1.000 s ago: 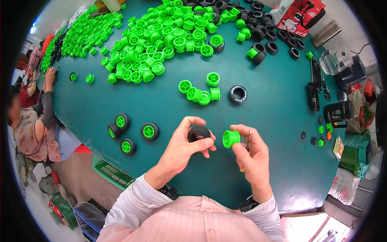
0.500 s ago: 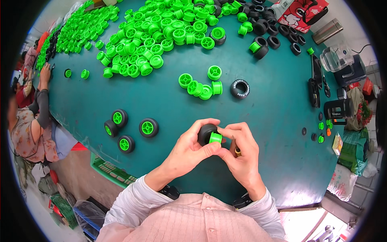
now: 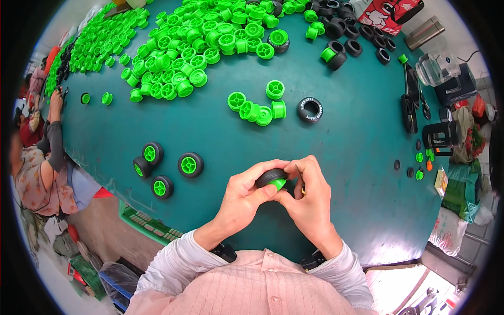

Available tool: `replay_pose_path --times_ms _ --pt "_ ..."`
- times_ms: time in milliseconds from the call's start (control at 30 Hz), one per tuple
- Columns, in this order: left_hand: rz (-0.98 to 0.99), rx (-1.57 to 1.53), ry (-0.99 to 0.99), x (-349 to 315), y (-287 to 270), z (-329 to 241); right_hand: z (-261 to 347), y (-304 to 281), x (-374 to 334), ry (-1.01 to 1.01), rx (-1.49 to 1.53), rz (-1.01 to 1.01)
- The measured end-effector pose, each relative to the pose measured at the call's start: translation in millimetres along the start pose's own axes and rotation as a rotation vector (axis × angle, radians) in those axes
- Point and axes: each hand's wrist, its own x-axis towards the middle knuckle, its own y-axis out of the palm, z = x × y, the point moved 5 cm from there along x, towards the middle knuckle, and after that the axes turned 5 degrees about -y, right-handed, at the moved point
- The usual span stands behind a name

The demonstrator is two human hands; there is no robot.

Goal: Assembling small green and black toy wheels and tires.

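Observation:
Above the near edge of the table, my left hand [image 3: 240, 193] is closed around a black rubber tire [image 3: 269, 176], thumb underneath. A bright green wheel rim [image 3: 279, 183] sits partly inside the tire, its lower side still showing. My right hand [image 3: 311, 197] is closed beside it, fingertips against the tire's right side. Between those fingers shows a thin dark tool [image 3: 300, 172] with a bit of yellow, mostly hidden. Farther off lie several loose green rims [image 3: 264, 116] and a single black tire [image 3: 310, 110]. Assembled wheels [image 3: 190, 165] rest to the left.
A large heap of green rims [image 3: 184, 58] covers the far table [image 3: 357, 157], with black tires [image 3: 336, 27] at its right. A steel flask [image 3: 424, 32], a clear jug [image 3: 437, 68] and a black mug [image 3: 440, 136] line the right edge. Another person's hand [image 3: 56, 102] is at far left.
The tire has turned in my hands and now covers more of the green rim. My right hand has shifted slightly left, and the thin dark tool shows more between its fingers.

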Motion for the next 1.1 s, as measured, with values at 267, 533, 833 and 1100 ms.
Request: replay_pose_path --times_ms 267,533,833,1100 --pt "-0.053 0.177 0.101 3 4 -15 18 -4 7 -0.061 -0.159 0.159" --pt "0.035 -0.006 0.071 7 -5 -18 -8 -25 1 0.008 0.070 0.005" --pt "0.089 -0.183 -0.013 4 1 -15 26 -15 -8 -0.454 -0.437 -0.264" --pt "-0.033 0.069 -0.003 5 -3 -24 7 -27 6 -0.084 0.104 -0.125"
